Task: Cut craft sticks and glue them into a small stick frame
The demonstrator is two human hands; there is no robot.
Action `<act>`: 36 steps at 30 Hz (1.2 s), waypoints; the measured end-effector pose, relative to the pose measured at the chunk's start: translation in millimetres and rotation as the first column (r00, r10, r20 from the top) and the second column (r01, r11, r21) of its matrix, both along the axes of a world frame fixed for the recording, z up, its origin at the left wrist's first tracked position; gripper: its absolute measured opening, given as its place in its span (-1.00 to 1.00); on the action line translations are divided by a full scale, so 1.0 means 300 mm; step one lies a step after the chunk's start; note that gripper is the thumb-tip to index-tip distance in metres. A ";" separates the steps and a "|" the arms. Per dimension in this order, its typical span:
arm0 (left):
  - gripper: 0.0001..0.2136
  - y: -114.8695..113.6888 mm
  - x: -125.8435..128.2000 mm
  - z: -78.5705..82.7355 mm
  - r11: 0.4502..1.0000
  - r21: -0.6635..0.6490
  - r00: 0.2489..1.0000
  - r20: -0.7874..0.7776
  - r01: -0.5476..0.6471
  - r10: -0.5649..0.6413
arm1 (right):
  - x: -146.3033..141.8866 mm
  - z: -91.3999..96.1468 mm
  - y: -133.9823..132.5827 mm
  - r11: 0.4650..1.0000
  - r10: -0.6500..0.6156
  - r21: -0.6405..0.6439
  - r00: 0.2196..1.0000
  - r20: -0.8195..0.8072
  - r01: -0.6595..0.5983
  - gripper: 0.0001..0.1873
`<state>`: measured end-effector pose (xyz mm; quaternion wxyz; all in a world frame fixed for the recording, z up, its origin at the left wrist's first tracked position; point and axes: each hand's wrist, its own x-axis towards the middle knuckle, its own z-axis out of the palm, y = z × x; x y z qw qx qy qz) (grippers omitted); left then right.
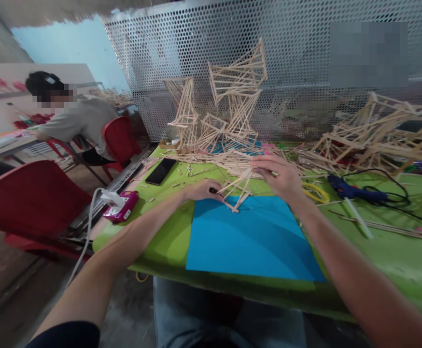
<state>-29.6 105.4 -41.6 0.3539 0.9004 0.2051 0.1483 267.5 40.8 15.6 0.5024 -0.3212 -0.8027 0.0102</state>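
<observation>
A green table [395, 261] filled the view, backed along its far edge by a perforated metal screen [305, 63], with a pale blue wall [77, 48] showing beyond the screen's left end. A blue sheet [250, 241] lay flat at the table's near edge, in front of the person. The stick frame [238, 191], a small flat lattice of thin wooden sticks, rested partly on the sheet's far edge. The left hand [203, 189] lay curled, knuckles up, touching the frame's left side; whether its fingers pinched a stick could not be told. The right hand [281, 176] was spread over the frame's far right, fingertips pressing down on sticks, not closed around anything. Just behind the hands lay loose sticks [211, 159], and behind them, against the screen, stood tall stick towers [232, 96]. More stick frames [373, 130] were heaped toward the far right corner. A blue glue gun [356, 192] with a black cord [388, 188] lay right of the right hand, a yellow ring [316, 192] between them. A phone [160, 171] lay near the left edge, and a pink box [121, 207] sat at the left edge with a white plug [111, 198] on it. Off the table to the left stood red chairs [30, 203], and another person [77, 116] sat at a farther desk.
</observation>
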 end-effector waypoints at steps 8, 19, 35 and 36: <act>-0.62 -0.002 0.001 0.004 1.000 -0.001 1.000 0.005 0.002 -0.002 | -0.019 -0.019 0.007 0.998 -0.043 0.042 0.998 -0.036 0.044 -0.78; -0.64 0.008 0.001 -0.009 1.000 0.023 1.000 0.001 0.012 -0.012 | -0.007 0.002 0.013 0.999 0.003 0.051 1.000 0.023 -0.004 -0.75; -0.57 -0.006 -0.057 0.094 0.988 0.059 0.990 0.005 -0.141 0.141 | 0.015 0.044 -0.019 0.984 -0.135 0.109 0.990 -0.049 0.140 -0.78; -0.55 -0.008 -0.060 0.097 0.985 0.040 0.986 0.012 -0.166 0.165 | 0.018 0.047 -0.018 0.984 -0.149 0.095 0.987 -0.055 0.154 -0.78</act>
